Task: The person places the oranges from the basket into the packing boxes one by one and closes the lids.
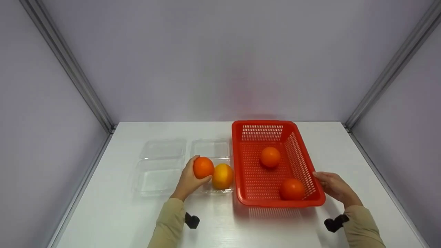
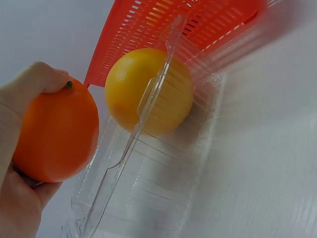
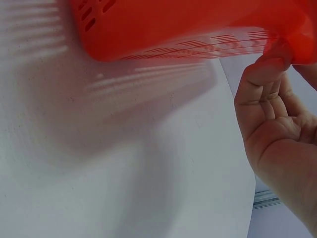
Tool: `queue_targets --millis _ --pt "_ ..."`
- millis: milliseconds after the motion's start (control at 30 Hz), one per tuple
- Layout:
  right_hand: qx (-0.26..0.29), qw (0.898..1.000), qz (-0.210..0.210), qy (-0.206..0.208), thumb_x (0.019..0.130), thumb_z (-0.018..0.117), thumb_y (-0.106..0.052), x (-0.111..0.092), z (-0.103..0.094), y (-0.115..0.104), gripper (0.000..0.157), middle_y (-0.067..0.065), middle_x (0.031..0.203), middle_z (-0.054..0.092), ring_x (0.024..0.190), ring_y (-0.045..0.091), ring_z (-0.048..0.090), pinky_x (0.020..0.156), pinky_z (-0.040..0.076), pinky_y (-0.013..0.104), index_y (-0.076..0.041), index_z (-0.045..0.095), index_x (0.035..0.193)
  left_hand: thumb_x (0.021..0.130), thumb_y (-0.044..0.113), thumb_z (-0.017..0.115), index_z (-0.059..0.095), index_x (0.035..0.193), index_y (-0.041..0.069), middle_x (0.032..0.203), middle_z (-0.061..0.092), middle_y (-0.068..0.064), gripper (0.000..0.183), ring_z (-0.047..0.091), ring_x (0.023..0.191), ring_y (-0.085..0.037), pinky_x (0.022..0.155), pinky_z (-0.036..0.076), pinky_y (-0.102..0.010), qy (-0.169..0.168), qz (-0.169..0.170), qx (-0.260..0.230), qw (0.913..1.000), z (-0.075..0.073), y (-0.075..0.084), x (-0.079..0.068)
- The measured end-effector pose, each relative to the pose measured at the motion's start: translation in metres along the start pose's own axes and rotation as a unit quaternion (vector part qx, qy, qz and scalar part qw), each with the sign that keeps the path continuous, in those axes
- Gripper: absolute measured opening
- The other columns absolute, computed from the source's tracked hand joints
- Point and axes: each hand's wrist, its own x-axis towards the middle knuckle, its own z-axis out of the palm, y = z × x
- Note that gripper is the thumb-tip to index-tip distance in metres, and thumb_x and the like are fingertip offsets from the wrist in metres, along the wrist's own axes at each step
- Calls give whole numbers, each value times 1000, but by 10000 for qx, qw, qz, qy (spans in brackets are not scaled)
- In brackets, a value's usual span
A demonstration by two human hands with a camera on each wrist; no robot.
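Note:
My left hand [image 1: 190,179] grips an orange [image 1: 203,167] above the near left part of a clear plastic clamshell box [image 1: 211,148]. In the left wrist view the orange [image 2: 59,131] shows a small green stem mark by the thumb. A yellower orange [image 1: 222,176] sits in the box's near half, on the right. My right hand [image 1: 332,186] pinches the right rim of a red plastic basket [image 1: 243,193]. Inside the basket lie two oranges, one near the middle [image 1: 270,157] and another in the near right corner [image 1: 292,189].
A second clear clamshell box [image 1: 160,175] lies opened out on the white table [image 1: 113,213], left of the first. Grey walls [image 1: 220,62] enclose the table at the back and both sides. The basket's left side stands right beside the first box.

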Motion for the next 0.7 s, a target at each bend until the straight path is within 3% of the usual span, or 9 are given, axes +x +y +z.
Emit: queue_targets --millis 267,700 --pt "114 9999 61 87 103 41 -29 1 1 1 31 -12 96 70 88 5 67 84 56 22 -13 65 114 73 20 81 37 142 6 142 50 -20 84 54 123 -38 107 43 -58 23 -91 -37 9999 0 -5 0" --pt "51 9997 121 187 103 42 -31 1 2 1 34 -12 97 69 88 5 66 84 55 22 -8 62 118 72 17 81 37 141 5 142 48 -21 83 52 124 -38 107 43 -58 39 -118 -24 9999 2 -9 -1"
